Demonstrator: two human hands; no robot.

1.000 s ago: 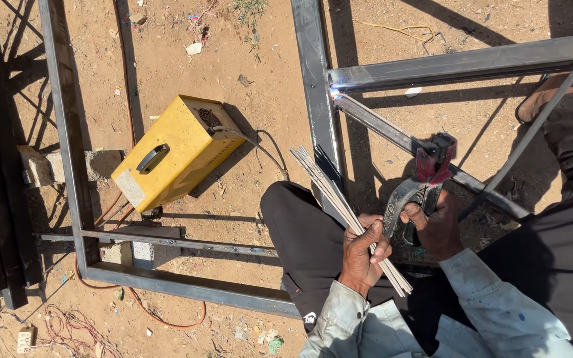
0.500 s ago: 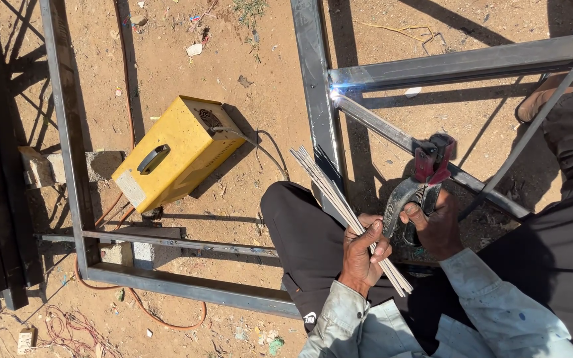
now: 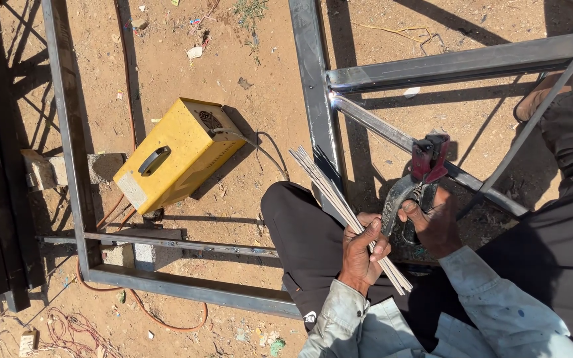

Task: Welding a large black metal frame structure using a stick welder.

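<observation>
Where palm (image 3: 359, 248) covers: rods (image 3: 329, 189) hidden.

We see our left hand (image 3: 361, 250) closed around a bundle of thin welding rods (image 3: 339, 202). Our right hand (image 3: 436, 229) grips the electrode holder (image 3: 419, 178), whose red head rests near the steel frame (image 3: 313, 99). A yellow welding machine (image 3: 177, 154) stands on the sandy ground (image 3: 247, 66), well apart to the left.
</observation>
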